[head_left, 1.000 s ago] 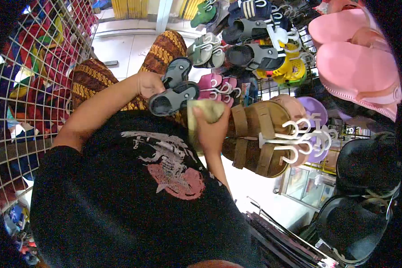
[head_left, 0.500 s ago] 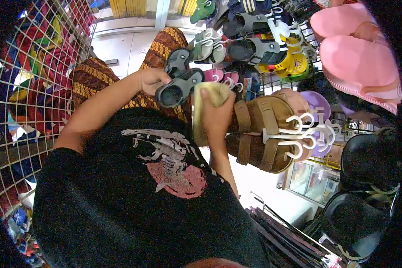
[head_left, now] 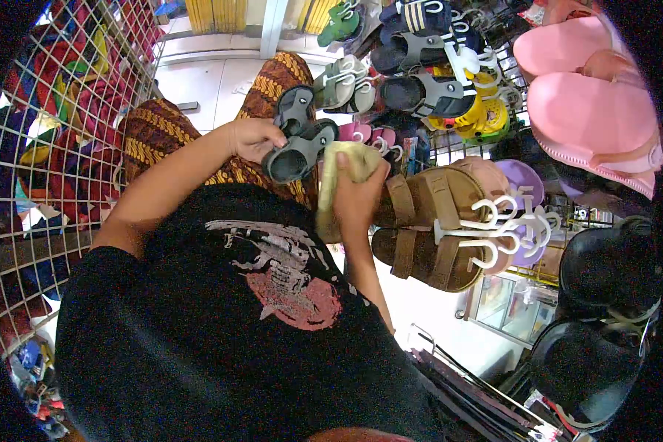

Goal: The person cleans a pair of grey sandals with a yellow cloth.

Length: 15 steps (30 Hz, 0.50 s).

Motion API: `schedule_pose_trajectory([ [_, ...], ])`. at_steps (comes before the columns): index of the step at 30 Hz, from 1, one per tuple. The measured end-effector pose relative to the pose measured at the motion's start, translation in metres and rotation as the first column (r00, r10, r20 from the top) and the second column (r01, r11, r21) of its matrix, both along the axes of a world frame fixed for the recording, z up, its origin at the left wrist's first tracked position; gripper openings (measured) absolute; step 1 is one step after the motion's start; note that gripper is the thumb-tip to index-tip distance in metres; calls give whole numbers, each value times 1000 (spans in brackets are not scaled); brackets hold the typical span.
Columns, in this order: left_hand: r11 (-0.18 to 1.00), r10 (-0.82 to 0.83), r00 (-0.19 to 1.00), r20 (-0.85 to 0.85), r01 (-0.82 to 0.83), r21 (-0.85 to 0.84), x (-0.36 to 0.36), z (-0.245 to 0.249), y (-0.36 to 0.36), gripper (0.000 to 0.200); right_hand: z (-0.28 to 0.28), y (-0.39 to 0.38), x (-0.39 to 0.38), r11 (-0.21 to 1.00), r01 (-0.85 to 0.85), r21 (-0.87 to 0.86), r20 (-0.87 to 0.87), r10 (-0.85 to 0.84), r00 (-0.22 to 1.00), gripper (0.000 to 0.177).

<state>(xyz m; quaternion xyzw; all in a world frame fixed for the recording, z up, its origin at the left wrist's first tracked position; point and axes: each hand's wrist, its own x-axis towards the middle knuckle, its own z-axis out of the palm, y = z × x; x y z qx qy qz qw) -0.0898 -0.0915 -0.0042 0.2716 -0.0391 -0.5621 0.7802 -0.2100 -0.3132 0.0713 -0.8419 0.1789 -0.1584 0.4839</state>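
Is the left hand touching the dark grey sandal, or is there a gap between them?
Touching. The head view shows the left hand closing its fingers over the edge of the dark grey sandal, with no gap.

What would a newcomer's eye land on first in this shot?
At the centre, the left hand grips a pair of dark grey sandals, and the right hand holds a yellowish cloth right beside them. To the right hang brown strapped sandals on white hooks, with large pink slippers at the upper right. A white wire grid backed by colourful goods fills the left edge.
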Motion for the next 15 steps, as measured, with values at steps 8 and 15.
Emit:
schedule_pose_trajectory([
  [8,1000,11,997,75,-11,6,-6,10,1,46,5,-6,-11,991,-121,63,33,119,992,63],
  [15,993,-94,995,-25,92,-69,5,-9,5,39,-1,-5,-7,989,-112,98,-28,115,993,79],
])
